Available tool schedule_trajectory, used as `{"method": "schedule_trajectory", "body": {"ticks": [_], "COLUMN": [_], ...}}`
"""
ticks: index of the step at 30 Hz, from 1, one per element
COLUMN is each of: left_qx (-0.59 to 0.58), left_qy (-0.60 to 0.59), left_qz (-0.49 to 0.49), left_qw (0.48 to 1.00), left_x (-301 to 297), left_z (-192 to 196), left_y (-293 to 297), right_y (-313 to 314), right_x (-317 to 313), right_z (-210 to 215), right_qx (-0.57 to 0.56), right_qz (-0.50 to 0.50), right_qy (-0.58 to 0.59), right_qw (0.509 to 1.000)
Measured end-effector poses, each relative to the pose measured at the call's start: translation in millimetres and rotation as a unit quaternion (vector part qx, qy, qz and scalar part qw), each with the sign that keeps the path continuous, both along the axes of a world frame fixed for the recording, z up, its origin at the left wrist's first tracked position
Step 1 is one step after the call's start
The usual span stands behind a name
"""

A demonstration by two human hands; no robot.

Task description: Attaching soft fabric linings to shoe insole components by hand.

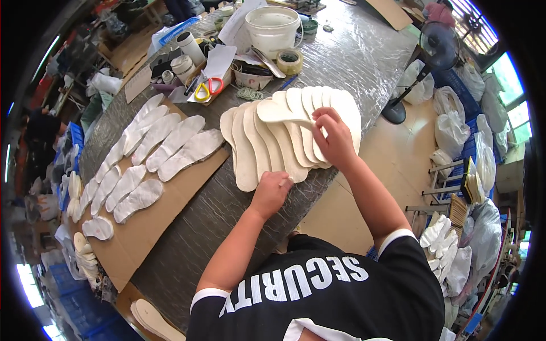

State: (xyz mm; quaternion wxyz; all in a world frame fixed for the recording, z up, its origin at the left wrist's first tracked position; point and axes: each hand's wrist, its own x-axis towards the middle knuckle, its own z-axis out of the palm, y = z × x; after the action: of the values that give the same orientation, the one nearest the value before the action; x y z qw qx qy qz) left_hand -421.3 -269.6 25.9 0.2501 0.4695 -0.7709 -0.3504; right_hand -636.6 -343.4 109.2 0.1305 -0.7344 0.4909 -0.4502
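Note:
Cream shoe insoles lie fanned out in an overlapping row on the dark plastic-covered table. One insole is lifted across the top of the row, its narrow end pinched between the thumb and fingers of my right hand. My left hand is at the near ends of the row, its fingers curled against the insoles; whatever is inside them is hidden. To the left, white insole-shaped pieces are laid out in rows on a brown cardboard sheet.
Behind the insoles stand a white bucket, a tape roll and scissors with red and yellow handles. A black fan stands on the floor at right, near white bags. More insoles lie below the table's near left edge.

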Motion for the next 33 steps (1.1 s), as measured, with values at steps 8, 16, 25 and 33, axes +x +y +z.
{"method": "schedule_trajectory", "body": {"ticks": [8,16,25,33], "left_qx": [0.357,0.507,0.349,-0.066], "left_qy": [0.539,0.266,-0.229,-0.375], "left_qz": [0.089,0.258,0.162,0.348], "left_qw": [0.758,0.778,0.894,0.857], "left_x": [70.1,184.6,246.1,387.9], "left_z": [47.8,19.6,29.3,29.2], "left_y": [47.2,190.6,211.9,69.9], "right_y": [116.7,135.0,116.0,108.0], "right_x": [101.9,134.6,182.0,215.8], "right_z": [-14.3,-70.4,-101.1,-108.5], "right_qx": [-0.135,0.050,0.127,0.194], "right_qz": [0.340,0.537,0.432,0.235], "right_qy": [0.151,-0.062,0.004,0.116], "right_qw": [0.918,0.840,0.893,0.945]}}
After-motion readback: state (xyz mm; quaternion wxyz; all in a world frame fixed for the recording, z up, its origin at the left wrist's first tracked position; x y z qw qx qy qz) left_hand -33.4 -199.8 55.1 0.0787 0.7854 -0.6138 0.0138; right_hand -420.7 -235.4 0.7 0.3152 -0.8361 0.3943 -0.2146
